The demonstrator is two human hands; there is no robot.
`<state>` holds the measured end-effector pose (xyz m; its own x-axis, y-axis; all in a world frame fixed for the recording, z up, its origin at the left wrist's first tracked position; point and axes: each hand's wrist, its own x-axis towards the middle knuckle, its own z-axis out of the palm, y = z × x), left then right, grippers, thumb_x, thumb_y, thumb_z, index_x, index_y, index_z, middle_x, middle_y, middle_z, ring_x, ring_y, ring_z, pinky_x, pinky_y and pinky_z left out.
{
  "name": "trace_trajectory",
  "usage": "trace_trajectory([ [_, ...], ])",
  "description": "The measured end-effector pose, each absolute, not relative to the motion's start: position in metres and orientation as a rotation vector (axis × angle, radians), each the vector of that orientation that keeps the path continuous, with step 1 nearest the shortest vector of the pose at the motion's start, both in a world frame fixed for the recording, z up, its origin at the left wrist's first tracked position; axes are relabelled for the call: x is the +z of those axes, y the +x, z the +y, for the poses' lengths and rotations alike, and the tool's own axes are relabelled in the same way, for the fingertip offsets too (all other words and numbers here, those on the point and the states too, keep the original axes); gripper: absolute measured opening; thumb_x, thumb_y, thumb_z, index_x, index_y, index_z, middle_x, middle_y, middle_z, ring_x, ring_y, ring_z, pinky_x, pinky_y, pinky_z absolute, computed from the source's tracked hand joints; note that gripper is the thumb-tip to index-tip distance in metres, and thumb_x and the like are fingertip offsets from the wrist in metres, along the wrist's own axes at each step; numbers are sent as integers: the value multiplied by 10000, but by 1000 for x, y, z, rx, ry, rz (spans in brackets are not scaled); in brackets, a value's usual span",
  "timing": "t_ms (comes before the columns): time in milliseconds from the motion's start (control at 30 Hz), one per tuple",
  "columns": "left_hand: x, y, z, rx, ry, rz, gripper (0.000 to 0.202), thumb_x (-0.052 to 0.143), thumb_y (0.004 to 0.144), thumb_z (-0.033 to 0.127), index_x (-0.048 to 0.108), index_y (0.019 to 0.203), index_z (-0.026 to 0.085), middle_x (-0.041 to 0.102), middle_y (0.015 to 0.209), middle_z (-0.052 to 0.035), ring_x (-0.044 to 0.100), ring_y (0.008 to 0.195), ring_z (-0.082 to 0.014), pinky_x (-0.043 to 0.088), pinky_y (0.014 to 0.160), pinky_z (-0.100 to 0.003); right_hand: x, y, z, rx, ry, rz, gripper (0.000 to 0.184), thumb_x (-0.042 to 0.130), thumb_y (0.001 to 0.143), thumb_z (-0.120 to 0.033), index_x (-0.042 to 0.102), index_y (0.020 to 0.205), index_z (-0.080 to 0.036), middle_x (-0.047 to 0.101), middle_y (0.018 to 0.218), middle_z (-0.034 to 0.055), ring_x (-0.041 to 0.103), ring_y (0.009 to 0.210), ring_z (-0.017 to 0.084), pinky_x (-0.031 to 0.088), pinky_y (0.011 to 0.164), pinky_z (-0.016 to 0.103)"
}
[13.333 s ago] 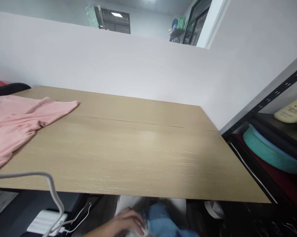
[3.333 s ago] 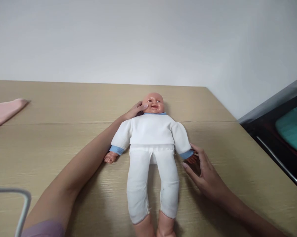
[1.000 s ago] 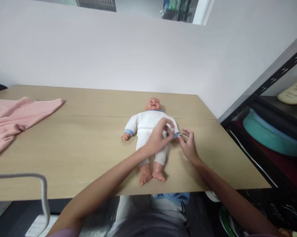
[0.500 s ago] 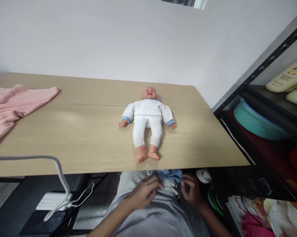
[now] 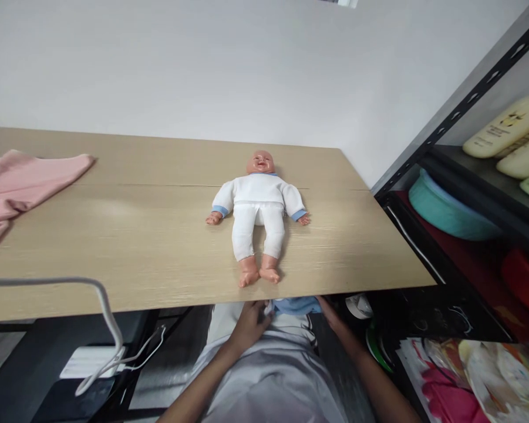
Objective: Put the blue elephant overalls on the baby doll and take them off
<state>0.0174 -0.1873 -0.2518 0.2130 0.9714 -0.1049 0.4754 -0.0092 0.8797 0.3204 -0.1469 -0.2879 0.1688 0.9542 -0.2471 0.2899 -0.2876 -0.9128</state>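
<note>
A baby doll (image 5: 258, 211) in a white suit with blue cuffs lies on its back on the wooden table (image 5: 150, 247), head toward the wall. Both my hands are below the table's front edge, over my lap. My left hand (image 5: 248, 325) is curled on a blue cloth (image 5: 296, 305) that lies just under the edge. My right hand (image 5: 328, 311) touches the other side of that cloth; its fingers are mostly hidden by the table edge.
A pink garment (image 5: 22, 188) lies at the table's left end. A white hanger (image 5: 92, 305) hangs at the front left. A black shelf (image 5: 467, 194) on the right holds a teal basin (image 5: 449, 208) and pale bottles (image 5: 506, 141). Colourful bags (image 5: 467, 376) sit low right.
A second ago both hands were at the doll's right sleeve. They have dropped below the table edge onto the blue cloth in my lap. The doll lies alone.
</note>
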Motion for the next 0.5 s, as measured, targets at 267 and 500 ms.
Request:
trace_trajectory([
  [267,-167,-57,-238,508,1808,1334,427,515,1117,485,674,813,230,735,981,-106,697,973,-301,572,945,-466,-181,301,-203,1244,-1465,-1674,373,695,1017,-577,807,1129,-239,812,1167,102,754,1148,299,581,1058,437],
  [500,-58,-75,-224,824,1999,997,169,697,1055,369,683,1206,293,705,1267,-73,694,1186,-274,611,1021,-388,-41,273,-178,765,-658,-2144,388,612,964,-20,773,1211,-272,724,1149,50,683,1092,202,553,1002,332],
])
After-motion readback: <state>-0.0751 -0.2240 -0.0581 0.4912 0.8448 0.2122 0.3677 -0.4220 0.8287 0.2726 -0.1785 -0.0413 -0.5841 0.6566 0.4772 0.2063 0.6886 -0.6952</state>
